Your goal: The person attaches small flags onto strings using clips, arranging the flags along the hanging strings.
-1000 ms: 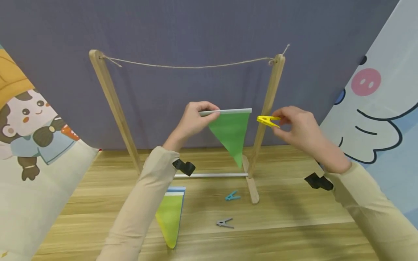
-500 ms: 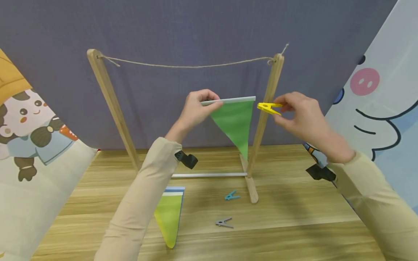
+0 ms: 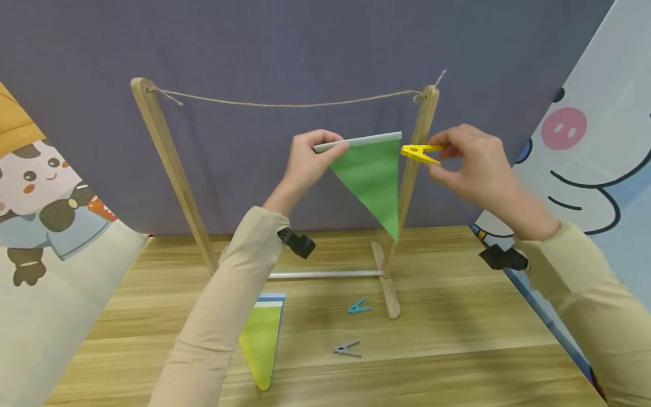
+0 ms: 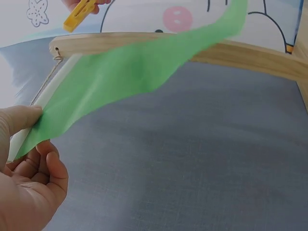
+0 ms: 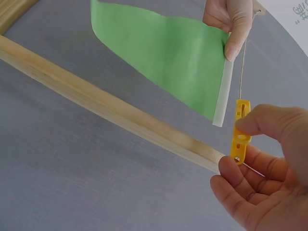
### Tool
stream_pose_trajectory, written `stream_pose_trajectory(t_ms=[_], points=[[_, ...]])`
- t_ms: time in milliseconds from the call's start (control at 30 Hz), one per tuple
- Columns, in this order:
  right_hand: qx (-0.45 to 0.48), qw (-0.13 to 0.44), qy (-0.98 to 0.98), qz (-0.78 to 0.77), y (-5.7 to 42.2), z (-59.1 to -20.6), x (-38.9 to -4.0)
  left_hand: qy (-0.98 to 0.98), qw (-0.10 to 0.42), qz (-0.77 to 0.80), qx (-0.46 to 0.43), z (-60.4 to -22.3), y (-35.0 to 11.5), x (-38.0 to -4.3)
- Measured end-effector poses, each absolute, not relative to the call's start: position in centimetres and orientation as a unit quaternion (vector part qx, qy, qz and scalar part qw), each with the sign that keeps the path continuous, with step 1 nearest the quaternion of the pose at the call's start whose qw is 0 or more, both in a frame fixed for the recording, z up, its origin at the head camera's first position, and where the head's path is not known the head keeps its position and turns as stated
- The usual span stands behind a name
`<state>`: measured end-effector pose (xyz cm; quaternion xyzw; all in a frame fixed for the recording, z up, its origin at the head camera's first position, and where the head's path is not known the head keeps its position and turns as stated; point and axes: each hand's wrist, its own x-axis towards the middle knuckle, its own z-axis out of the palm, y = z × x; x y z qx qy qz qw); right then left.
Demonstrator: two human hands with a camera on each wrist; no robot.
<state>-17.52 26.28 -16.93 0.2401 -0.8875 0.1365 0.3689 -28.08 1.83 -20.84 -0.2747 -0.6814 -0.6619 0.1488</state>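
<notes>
My left hand [image 3: 311,155] pinches the white top edge of a green triangular flag [image 3: 373,175] near its left corner, and the flag's point hangs down. To its right, my right hand [image 3: 473,161] holds a yellow clothespin [image 3: 419,152] by its handle ends between thumb and fingers. The clothespin's tip is beside the flag's right corner, with a small gap. Above both hands, a thin string [image 3: 285,105] runs between two wooden posts. In the left wrist view, the thumb lies over the flag's white band [image 4: 55,86]. The right wrist view shows the yellow clothespin [image 5: 240,130] from its narrow side.
The wooden frame has a left post [image 3: 173,175], a right post [image 3: 419,152] and a white bottom bar [image 3: 325,275]. On the table lie a blue clothespin [image 3: 359,307], a grey clothespin [image 3: 347,349] and a stack of flags [image 3: 261,339], yellow-green on top.
Both hands have risen toward the string, carrying the green flag and the yellow clothespin. The flag's right corner has tilted up. The things on the table have stayed put.
</notes>
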Motion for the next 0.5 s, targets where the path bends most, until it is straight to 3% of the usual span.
stream_pose_trajectory(t_ms=[500], points=[[0.241,0.371,-0.887,0.137,25.6,-14.7,-18.0,-0.644,0.143,-0.713,-0.238,-19.7,2.8,-28.8]])
